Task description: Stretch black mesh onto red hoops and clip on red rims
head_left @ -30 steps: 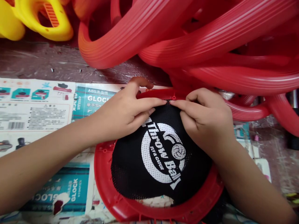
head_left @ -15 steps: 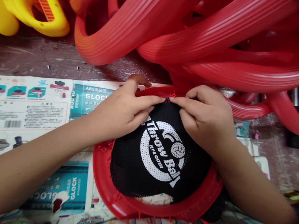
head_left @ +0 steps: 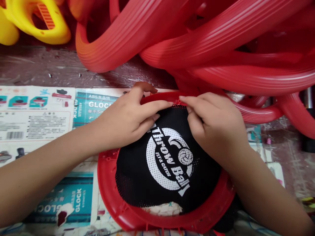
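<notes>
**Two Hands Blotted Out the Ring's Shoulders!**

There was the left hand [head_left: 125, 118], smothering the red ring [head_left: 108, 183] between ten and eleven o'clock and masking the upper end of the white print [head_left: 155, 164]! The right hand [head_left: 216, 121] and right forearm [head_left: 265, 183] buried the rim from one to three. Out wide, the frame sliced off the yellow pieces [head_left: 54, 36] at ten, the red tubes [head_left: 105, 52] from eleven to three, and the left forearm [head_left: 49, 170] at eight. Specks [head_left: 50, 75] near ten were too tiny to name; fine print [head_left: 50, 124] at nine, unreadable! Around five, a half-hidden black shape [head_left: 224, 224] defied identification.
</notes>
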A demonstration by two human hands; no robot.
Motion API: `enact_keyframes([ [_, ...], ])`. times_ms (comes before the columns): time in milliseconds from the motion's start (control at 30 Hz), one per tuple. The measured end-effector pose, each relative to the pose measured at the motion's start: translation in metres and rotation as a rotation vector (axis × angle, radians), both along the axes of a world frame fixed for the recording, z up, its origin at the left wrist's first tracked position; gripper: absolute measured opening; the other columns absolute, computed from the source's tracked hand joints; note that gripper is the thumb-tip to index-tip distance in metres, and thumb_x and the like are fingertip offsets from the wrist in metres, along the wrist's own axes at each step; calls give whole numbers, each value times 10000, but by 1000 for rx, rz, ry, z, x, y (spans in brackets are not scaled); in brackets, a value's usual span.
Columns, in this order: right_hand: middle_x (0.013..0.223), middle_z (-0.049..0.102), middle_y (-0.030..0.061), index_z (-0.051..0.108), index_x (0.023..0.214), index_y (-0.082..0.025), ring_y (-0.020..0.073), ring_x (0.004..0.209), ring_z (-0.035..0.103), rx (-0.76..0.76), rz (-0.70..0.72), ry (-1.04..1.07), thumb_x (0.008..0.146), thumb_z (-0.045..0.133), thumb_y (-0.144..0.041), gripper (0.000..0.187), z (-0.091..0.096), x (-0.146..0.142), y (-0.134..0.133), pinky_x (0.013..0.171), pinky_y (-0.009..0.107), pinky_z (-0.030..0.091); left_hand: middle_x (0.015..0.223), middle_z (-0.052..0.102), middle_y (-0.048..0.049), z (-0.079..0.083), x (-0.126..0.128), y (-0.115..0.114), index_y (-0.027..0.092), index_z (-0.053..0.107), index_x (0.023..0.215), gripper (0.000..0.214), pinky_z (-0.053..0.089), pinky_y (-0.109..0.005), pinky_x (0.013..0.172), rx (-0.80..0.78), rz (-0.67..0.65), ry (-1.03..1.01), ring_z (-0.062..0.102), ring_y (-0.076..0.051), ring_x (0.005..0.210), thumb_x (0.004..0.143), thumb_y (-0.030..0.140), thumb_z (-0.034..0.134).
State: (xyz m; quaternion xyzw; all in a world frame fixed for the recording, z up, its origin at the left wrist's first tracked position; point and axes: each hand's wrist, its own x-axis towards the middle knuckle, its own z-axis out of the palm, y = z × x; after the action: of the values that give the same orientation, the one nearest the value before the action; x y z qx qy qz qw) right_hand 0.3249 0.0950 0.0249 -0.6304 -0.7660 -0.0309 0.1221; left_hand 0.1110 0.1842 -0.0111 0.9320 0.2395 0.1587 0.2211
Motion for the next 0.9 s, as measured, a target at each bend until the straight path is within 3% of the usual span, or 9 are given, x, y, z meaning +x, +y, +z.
enact_keyframes([
  [133,1041,767,77,733,1226,-159,259,947,707,-8,-138,138,957,554,-188,325,6,0,-1,866,382,536,1320,452,-177,1,-1,1,271,581,1458,482,520,-534,1052,-7,-30,32,531,-347,1293,1022,224,382],
  [267,993,781,51,741,1219,-169,249,910,723,-27,-181,200,933,588,-192,326,3,2,0,858,382,562,1335,465,-138,2,-1,1,328,583,1448,482,512,-537,1058,-15,-13,73,544,-310,1222,1028,255,360],
  [433,964,777,37,750,1206,-200,229,861,721,-47,-242,265,931,594,-205,316,1,2,1,859,371,579,1273,496,-150,1,-1,2,294,606,1435,465,526,-520,1032,-16,-31,24,563,-296,1171,1036,244,372],
  [700,911,767,40,756,1184,-204,233,801,711,-61,-257,241,911,591,-207,320,-1,4,2,806,380,570,1261,470,-134,-3,-3,1,323,603,1433,463,528,-523,1039,-15,-14,17,562,-299,1184,1032,257,382],
  [900,939,769,41,736,1213,-208,241,865,717,-22,-212,182,927,568,-225,332,-2,3,1,849,391,566,1304,456,-145,-3,-4,2,306,600,1434,464,506,-540,1067,-26,-24,27,542,-308,1224,1036,260,367],
])
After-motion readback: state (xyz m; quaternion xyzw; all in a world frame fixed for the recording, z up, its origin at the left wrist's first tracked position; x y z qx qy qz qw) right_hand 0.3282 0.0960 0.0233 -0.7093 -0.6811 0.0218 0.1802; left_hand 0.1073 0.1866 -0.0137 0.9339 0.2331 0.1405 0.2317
